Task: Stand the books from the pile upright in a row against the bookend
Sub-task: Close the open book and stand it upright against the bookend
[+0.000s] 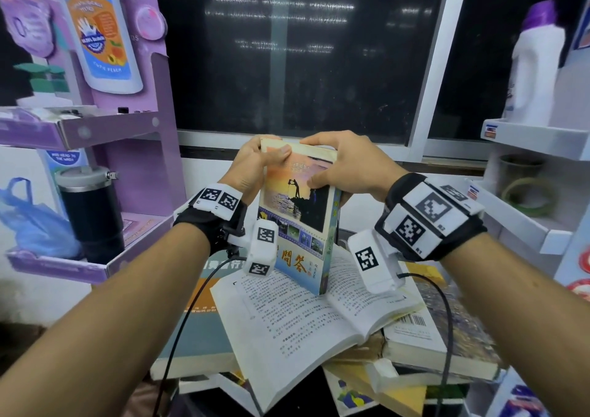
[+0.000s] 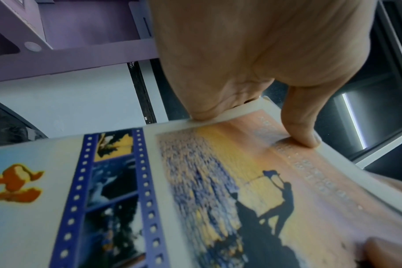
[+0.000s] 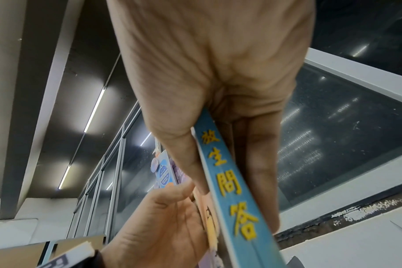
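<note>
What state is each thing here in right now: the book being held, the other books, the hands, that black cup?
Sunset-cover book: closed, held upright above the pile.
Left hand: grips the book's top left edge, thumb on the cover.
Right hand: grips the book's top right, at the spine.
Open book: lying open, pages up, on the pile.
Pile of books: flat, untidy.
Black tumbler: upright, lid on.

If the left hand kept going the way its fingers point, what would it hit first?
Probably the dark window pane behind the held book. The left hand points up and away, nothing visible between, though depth is hard to judge.
</note>
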### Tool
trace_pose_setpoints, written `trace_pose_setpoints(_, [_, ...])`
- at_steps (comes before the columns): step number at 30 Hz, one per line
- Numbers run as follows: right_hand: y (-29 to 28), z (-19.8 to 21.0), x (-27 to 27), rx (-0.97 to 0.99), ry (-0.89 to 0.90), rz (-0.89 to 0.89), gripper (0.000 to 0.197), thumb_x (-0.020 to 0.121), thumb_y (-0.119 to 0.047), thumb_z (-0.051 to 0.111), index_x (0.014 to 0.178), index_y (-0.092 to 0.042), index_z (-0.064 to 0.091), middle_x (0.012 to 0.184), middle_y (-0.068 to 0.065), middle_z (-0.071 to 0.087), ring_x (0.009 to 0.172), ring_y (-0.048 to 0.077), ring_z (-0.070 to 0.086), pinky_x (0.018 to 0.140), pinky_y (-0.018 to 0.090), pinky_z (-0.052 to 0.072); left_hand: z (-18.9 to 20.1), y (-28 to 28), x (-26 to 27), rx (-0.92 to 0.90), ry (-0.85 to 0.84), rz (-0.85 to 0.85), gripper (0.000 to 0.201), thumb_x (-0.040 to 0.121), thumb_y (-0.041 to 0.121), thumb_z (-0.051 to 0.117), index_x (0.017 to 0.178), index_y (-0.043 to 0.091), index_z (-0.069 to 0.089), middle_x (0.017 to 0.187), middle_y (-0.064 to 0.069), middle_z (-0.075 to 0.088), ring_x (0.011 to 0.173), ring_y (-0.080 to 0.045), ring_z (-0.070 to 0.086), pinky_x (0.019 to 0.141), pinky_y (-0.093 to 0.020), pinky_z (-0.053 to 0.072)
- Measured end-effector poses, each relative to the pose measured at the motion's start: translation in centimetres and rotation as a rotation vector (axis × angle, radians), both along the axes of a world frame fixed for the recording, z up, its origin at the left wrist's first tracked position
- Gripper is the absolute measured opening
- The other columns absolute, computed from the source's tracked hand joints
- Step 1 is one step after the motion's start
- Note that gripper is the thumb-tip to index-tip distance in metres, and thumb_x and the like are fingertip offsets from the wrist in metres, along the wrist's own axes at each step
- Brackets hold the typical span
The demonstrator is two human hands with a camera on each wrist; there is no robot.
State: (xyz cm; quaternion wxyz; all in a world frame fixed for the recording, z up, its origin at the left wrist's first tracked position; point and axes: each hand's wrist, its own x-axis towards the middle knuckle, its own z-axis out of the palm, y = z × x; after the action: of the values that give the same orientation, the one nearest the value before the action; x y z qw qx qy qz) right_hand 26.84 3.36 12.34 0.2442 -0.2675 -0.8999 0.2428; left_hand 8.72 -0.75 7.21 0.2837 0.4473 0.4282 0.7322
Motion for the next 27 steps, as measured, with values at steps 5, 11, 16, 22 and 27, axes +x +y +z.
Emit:
trace_pose_setpoints(5, [0.9, 0.2, -0.4, 0.037, 0.025, -0.024, 0.057, 0.08, -0.008, 0.074, 0.129, -0.029, 0.057, 0.113, 0.008, 0.063, 0.087, 0.024, 0.07, 0.056, 0.037, 0.062, 0.1, 0.7, -1.1, -0.106, 0.139, 0.056, 0.049, 0.083, 0.027, 0.068, 0.126, 0.009, 0.052, 0.117, -0.012, 0.066, 0.105, -0.026, 0.064, 0.082, -0.036, 0.053])
trace_pose_setpoints(11, [3.1, 0.2, -1.8, 0.033, 0.06, -0.107, 0.055, 0.079, -0.005, 0.073, 0.127, -0.027, 0.058, 0.117, 0.011, 0.06, 0.086, 0.025, 0.069, 0.052, 0.039, 0.061, -0.6, 2.1, -3.0, -0.219, 0.218, 0.198, 0.029, 0.093, 0.027, 0.058, 0.121, 0.018, 0.057, 0.123, -0.002, 0.063, 0.115, -0.019, 0.057, 0.097, -0.038, 0.042])
trace_pose_setpoints(16, [5.5, -0.3, -3.4, 0.054, 0.098, -0.176, 0.046, 0.079, -0.005, 0.07, 0.12, -0.026, 0.063, 0.106, 0.007, 0.065, 0.09, 0.027, 0.069, 0.062, 0.043, 0.062, -2.6, 4.0, -5.3, -0.379, 0.254, 0.282, 0.031, 0.095, 0.021, 0.054, 0.125, 0.015, 0.057, 0.116, -0.001, 0.059, 0.108, -0.018, 0.053, 0.092, -0.033, 0.04])
trace_pose_setpoints(22, [8.7, -1.1, -6.1, 0.066, 0.137, -0.261, 0.04, 0.081, -0.006, 0.065, 0.117, -0.024, 0.063, 0.097, 0.004, 0.06, 0.09, 0.03, 0.068, 0.074, 0.046, 0.06, -4.5, 6.9, -7.4, -0.486, 0.297, 0.317, 0.028, 0.096, 0.023, 0.053, 0.122, 0.015, 0.058, 0.115, -0.003, 0.059, 0.103, -0.02, 0.053, 0.085, -0.03, 0.039])
trace_pose_setpoints(27, [11.2, -2.5, -9.0, 0.09, 0.118, -0.306, 0.045, 0.083, -0.008, 0.063, 0.125, -0.023, 0.059, 0.104, 0.005, 0.059, 0.099, 0.026, 0.061, 0.079, 0.046, 0.058, -5.6, 8.8, -8.4, -0.565, 0.357, 0.333, 0.025, 0.094, 0.027, 0.054, 0.117, 0.02, 0.061, 0.126, -0.004, 0.061, 0.117, -0.025, 0.055, 0.104, -0.041, 0.042])
